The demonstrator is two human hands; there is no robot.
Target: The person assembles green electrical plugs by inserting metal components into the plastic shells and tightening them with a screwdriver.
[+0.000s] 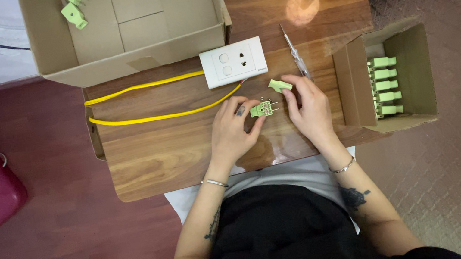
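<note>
- Wooden tabletop (173, 156) at frame centre, dark red floor at left.
- Left hand (233, 129) pinches a green pronged plug body (262, 108) just right of centre.
- Right hand (307, 106) rests loosely curled beside a separate green cover piece (280, 85).
- Keeping the prongs level should help the cover seat squarely.
- Screwdriver (296, 55), white wall socket (232, 62) and yellow cable (147, 102) lie above; small box of green plugs (385, 85) at right.

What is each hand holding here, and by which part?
The left hand pinches a small green plug by its body, metal pins pointing right. The right hand rests beside it; whether it grips anything cannot be told.
</note>
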